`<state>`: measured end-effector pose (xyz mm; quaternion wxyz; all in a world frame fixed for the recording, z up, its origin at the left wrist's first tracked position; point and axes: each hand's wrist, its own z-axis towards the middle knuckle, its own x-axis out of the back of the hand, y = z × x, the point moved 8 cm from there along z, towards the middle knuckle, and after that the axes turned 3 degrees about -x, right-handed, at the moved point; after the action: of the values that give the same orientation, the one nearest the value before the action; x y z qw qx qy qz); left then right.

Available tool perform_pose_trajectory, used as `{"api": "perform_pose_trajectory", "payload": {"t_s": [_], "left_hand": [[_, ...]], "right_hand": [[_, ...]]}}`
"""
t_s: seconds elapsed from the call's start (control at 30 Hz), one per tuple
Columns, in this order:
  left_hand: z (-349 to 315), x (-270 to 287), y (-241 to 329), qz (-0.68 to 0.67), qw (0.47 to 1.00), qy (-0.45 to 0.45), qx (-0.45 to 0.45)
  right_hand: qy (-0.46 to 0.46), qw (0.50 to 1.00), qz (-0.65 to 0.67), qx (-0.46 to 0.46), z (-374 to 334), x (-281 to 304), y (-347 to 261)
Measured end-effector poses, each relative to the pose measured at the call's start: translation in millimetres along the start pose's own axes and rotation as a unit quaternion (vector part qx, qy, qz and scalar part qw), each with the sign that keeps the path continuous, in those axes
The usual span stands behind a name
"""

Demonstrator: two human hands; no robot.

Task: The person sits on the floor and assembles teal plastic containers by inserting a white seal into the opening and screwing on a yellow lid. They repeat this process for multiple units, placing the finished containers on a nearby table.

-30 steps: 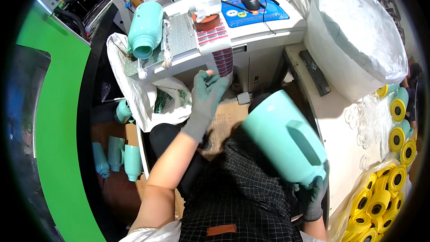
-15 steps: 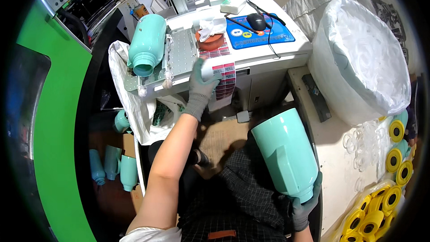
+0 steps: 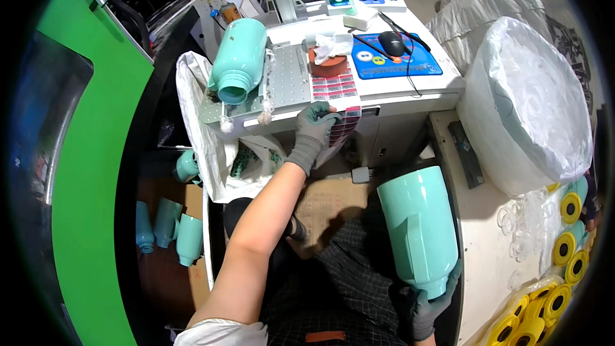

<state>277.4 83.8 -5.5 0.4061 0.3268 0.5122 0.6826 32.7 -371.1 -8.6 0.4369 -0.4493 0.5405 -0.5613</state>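
My right hand (image 3: 432, 307), gloved in grey, grips the neck of a turquoise thermos shell (image 3: 419, 230) over my lap. Its wide end points up and its handle faces me. At the front edge of the white worktable, the gloved fingers of my left hand (image 3: 317, 129) pinch the edge of a strip of red-and-white labels (image 3: 346, 125). That strip hangs over the edge; the rest lies flat behind it. A brown tape roll (image 3: 328, 65) with crumpled tissue on top rests on the flat part. Another turquoise shell (image 3: 240, 57) lies on the perforated metal plate, its neck toward me.
A blue mat (image 3: 410, 67) with a black mouse (image 3: 391, 43) lies at the table's right. Beyond stands a large white bag (image 3: 493, 109) of clear rings. Yellow parts (image 3: 544, 311) fill the lower right. Several turquoise shells (image 3: 189, 237) lie low at left. A white sack (image 3: 195, 109) hangs beside the table.
My left hand has closed its fingers on the label strip, which now bends at the table edge. The whole view has shifted, so things appear further right. The right hand keeps its hold.
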Motion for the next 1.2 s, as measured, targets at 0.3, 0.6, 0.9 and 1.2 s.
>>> {"api": "perform_pose_trajectory", "payload": {"t_s": [0.3,0.6,0.9,1.2], "left_hand": [[-176.4,-54.2,24.3,-0.227,0.947,-0.064,0.216],[-209.7,-81.5,76.9,-0.297,0.907,-0.159,0.254],[-207.5,-81.5,100.7,-0.191,0.961,-0.113,0.164],[-187.1,16.5,29.9,0.259,0.953,-0.090,0.125]], "right_hand": [[-0.008,0.995,-0.070,0.077,-17.0,5.4,25.7],[-0.011,0.988,-0.110,0.103,-23.9,1.1,27.2],[-0.052,0.977,-0.133,0.157,-28.0,-11.9,13.1],[0.012,0.996,-0.087,0.002,-15.6,-14.4,-17.7]]}}
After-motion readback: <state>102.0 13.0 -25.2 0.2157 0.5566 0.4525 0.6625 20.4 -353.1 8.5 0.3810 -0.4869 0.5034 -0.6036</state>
